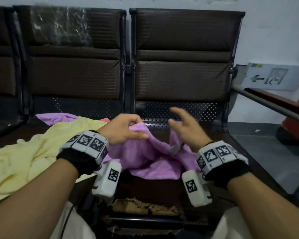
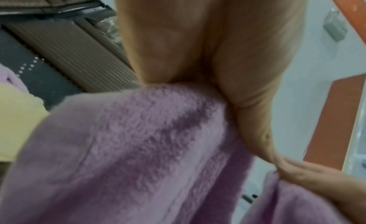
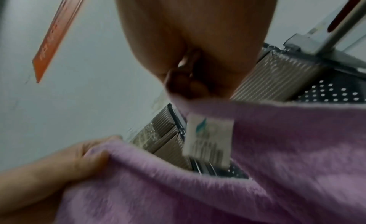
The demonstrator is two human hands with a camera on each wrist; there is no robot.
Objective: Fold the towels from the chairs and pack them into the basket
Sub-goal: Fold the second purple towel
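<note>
A purple towel (image 1: 154,156) hangs bunched between my two hands over the seat of the right-hand chair (image 1: 183,80). My left hand (image 1: 136,130) grips its upper edge with curled fingers and thumb, and the left wrist view shows the towel (image 2: 138,149) under the palm. My right hand (image 1: 175,121) pinches another part of the edge while its other fingers are spread. Up close, the right fingertips (image 3: 178,85) hold the hem just above a white label (image 3: 208,138). The towel's lower part lies on the seat. No basket is in view.
A yellow towel (image 1: 24,156) is spread over the left chair's seat, with a second purple towel (image 1: 59,116) and a bit of pink cloth (image 1: 104,119) behind it. A metal armrest (image 1: 266,104) runs along the right. The seat's front edge (image 1: 145,206) is torn.
</note>
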